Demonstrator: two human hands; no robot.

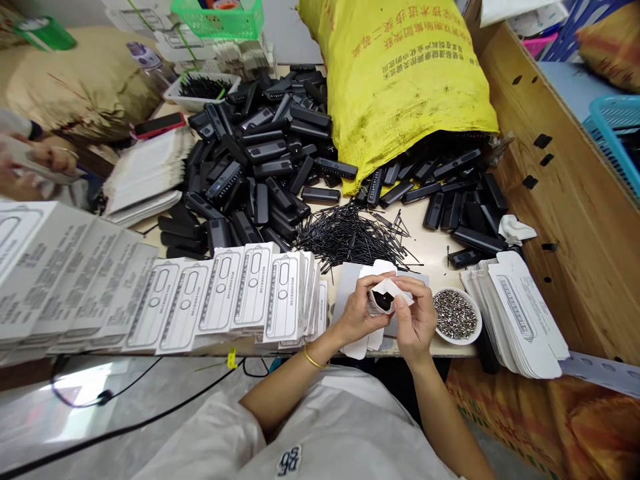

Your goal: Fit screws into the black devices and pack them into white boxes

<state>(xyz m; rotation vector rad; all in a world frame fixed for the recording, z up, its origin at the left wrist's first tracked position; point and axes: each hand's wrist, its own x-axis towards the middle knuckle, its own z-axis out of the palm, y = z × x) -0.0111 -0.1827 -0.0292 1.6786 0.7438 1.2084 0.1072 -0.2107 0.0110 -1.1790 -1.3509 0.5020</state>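
Note:
My left hand (357,312) is wrapped around a small white cardboard box (391,288), held upright with its end toward me. Inside the open end a black object (383,301) shows, only partly visible. With thumb and fingers, my right hand (419,321) grips the other side of the box at its raised flap. Below my hands, flat white box blanks (356,348) lie on a grey sheet (346,283) at the table edge. A loose heap of thin black sticks (350,237) lies just beyond.
Black plastic cases (270,150) pile up behind, beside a yellow sack (405,73). Right of me stand a white bowl of small metal parts (481,327) and folded cartons (523,313). Printed white boxes (285,297) line the left. Another person's hand (55,157) is at far left.

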